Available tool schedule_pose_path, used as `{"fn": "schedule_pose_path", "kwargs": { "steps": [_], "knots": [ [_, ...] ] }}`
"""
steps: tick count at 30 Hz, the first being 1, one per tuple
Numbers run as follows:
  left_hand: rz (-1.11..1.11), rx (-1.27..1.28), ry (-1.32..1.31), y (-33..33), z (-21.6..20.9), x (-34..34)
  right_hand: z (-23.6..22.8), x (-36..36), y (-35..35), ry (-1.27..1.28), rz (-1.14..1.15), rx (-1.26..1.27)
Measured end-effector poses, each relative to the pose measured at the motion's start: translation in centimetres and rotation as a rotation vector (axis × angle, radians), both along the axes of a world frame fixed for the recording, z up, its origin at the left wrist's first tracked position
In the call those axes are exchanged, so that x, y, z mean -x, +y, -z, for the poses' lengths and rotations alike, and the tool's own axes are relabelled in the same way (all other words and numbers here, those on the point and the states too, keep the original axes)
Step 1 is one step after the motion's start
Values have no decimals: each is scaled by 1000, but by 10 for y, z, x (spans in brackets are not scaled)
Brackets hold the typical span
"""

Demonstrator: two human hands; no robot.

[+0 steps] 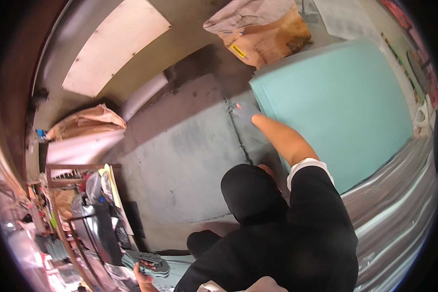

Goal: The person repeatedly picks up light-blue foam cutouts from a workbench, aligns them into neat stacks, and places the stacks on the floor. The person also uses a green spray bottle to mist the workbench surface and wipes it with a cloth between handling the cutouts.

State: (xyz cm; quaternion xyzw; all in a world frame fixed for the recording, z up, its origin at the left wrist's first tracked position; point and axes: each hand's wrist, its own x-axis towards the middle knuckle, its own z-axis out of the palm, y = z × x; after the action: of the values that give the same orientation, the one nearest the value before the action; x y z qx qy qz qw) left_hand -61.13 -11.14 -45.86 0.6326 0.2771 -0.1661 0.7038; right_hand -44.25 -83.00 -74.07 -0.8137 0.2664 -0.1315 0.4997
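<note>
At the lower left my left hand (142,278) is closed round a stack of flat grey-green foam pieces (153,265) with cut-out openings. My right arm reaches forward, and my right hand (246,113) is low over the floor, beside the left edge of a large pale turquoise sheet stack (336,112). Something grey covers most of that hand, a glove or a flat piece; I cannot tell which. Only a reddish fingertip shows, so its grip is hidden. Below the hand, a dark ragged line (238,138) runs along the edge of a grey floor patch (185,155).
A crumpled brown sack (263,34) lies beyond the sheets. Clear-wrapped layers (399,209) stand at the right. To the left are a cluttered metal rack (58,204) and another brown bag (90,121). A white panel (117,46) stands at the far left. My black-clad knee (250,194) rises in front.
</note>
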Motion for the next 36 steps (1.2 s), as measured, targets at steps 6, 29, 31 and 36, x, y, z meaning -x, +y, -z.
{"fn": "schedule_pose_path", "kwargs": {
  "steps": [6,29,31,36],
  "knots": [
    [179,-10,242,-80,-2,-60,-38,-65,-135,-45,26,374],
    [121,-136,675,-237,-11,-88,96,-156,-267,1028,-1006,885],
    [87,-138,683,-241,-11,-78,94,-155,-263,1096,-1045,896],
    [8,-136,681,-257,-9,-65,108,-153,-263,981,-1294,1093]
  ]
}}
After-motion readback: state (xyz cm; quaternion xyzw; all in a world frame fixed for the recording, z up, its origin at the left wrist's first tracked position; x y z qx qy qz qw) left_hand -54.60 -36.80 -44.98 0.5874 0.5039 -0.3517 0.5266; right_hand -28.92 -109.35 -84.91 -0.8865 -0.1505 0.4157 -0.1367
